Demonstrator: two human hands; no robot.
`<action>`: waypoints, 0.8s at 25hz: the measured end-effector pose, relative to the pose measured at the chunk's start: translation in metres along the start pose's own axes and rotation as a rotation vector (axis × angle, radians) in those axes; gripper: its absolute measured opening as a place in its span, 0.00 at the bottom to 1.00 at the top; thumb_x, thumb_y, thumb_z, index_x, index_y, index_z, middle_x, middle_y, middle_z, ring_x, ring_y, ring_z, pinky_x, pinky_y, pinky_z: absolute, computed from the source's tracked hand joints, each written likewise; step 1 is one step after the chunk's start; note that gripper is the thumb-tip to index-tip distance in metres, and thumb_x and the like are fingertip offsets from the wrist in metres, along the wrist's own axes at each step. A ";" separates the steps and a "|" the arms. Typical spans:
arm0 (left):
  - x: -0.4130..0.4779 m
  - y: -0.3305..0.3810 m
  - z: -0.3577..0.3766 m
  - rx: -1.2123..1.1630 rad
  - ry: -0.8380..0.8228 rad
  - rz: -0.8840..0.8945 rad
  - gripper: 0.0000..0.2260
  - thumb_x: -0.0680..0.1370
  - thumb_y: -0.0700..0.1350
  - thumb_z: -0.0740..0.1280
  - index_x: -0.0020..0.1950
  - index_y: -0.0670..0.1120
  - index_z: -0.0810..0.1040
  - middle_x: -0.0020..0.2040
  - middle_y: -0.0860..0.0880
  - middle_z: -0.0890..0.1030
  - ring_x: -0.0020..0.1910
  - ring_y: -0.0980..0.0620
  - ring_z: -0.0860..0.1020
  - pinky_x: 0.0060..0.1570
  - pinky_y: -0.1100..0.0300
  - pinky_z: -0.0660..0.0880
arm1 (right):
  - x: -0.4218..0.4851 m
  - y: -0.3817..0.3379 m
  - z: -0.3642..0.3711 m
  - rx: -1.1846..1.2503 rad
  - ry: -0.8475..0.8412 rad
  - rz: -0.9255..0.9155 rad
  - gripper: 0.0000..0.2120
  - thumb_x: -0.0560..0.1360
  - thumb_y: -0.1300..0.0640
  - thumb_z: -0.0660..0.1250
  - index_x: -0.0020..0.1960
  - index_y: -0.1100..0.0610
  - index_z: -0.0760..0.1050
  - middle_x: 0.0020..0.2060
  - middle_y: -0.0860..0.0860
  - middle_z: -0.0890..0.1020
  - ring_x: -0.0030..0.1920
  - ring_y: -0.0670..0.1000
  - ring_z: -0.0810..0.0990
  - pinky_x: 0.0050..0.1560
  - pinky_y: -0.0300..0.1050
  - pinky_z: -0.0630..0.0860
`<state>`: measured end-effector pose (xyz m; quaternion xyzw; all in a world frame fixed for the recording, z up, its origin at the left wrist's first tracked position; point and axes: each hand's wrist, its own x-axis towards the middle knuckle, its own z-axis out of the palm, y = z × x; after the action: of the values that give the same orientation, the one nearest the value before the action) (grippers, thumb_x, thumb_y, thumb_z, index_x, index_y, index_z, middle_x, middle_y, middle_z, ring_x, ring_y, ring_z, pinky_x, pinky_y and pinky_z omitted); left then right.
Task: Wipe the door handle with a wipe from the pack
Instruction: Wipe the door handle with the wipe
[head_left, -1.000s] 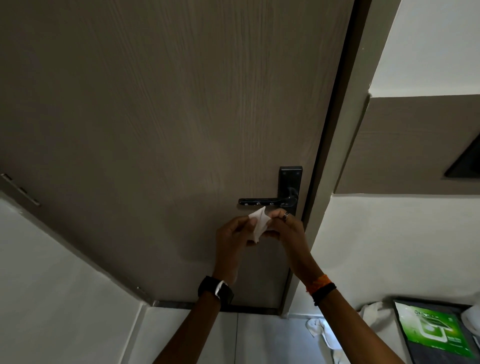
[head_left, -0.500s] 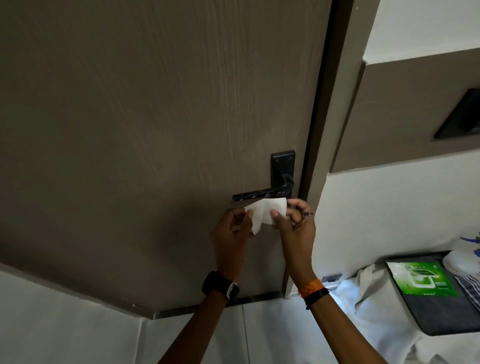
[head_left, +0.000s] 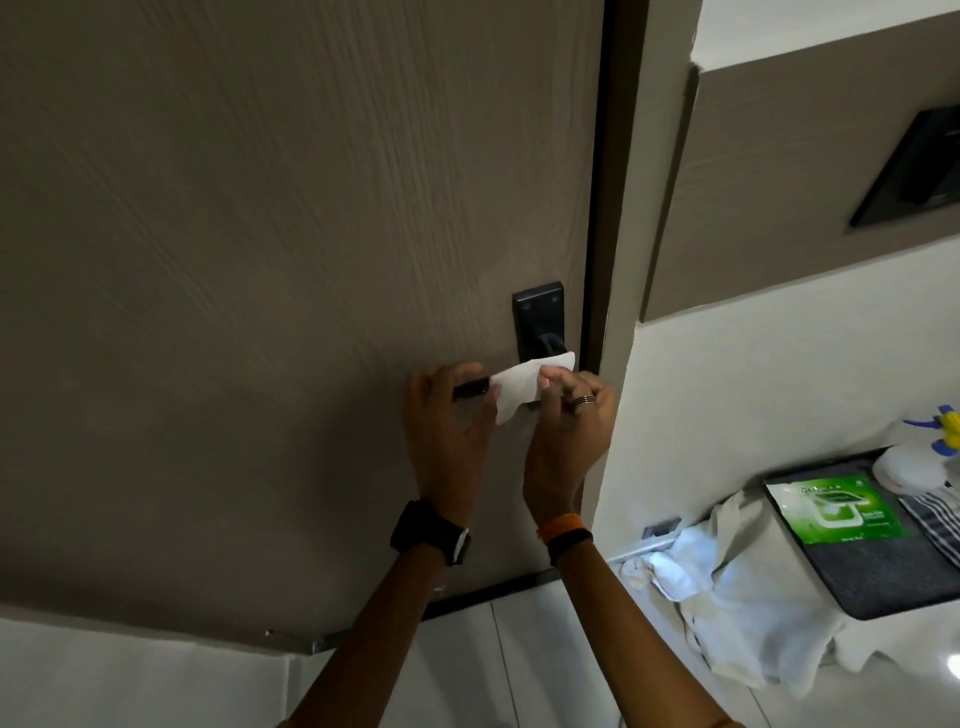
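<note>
The brown door (head_left: 291, 291) fills most of the view. Low at the right, the green pack (head_left: 836, 510) lies flat on a dark mat (head_left: 883, 577), well apart from both hands. The black door handle (head_left: 540, 332) is mostly hidden: the white wipe (head_left: 519, 387) drapes over its lever, leaving only the tip and backplate visible. The left hand (head_left: 447, 441) pinches the wipe's left end beside the lever tip; the right hand (head_left: 566, 431) pinches its right end between thumb and fingers.
</note>
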<state>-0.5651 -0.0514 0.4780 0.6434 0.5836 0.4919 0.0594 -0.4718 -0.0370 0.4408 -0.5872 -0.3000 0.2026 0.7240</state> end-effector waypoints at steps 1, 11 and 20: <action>0.005 -0.004 -0.005 -0.020 -0.007 0.007 0.11 0.73 0.38 0.77 0.54 0.38 0.83 0.51 0.40 0.81 0.50 0.44 0.79 0.50 0.60 0.77 | -0.004 0.003 0.001 -0.007 -0.005 -0.029 0.04 0.78 0.65 0.70 0.52 0.63 0.81 0.53 0.53 0.78 0.51 0.37 0.78 0.49 0.19 0.73; 0.068 -0.029 -0.037 -0.200 -0.651 -0.171 0.16 0.85 0.49 0.60 0.58 0.43 0.85 0.56 0.47 0.86 0.56 0.54 0.83 0.64 0.47 0.78 | -0.005 0.020 0.011 0.007 0.022 -0.198 0.13 0.73 0.66 0.76 0.56 0.65 0.79 0.56 0.64 0.80 0.57 0.46 0.78 0.58 0.23 0.74; 0.134 -0.013 -0.045 0.818 -0.174 1.190 0.21 0.86 0.46 0.56 0.78 0.44 0.65 0.78 0.43 0.67 0.77 0.43 0.65 0.77 0.46 0.58 | -0.023 0.039 0.024 0.012 0.065 -0.269 0.19 0.77 0.61 0.70 0.66 0.56 0.71 0.66 0.53 0.72 0.68 0.33 0.67 0.67 0.25 0.69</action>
<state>-0.6275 0.0387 0.5680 0.8594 0.2653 0.1302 -0.4172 -0.5032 -0.0255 0.4019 -0.5435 -0.3513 0.0865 0.7574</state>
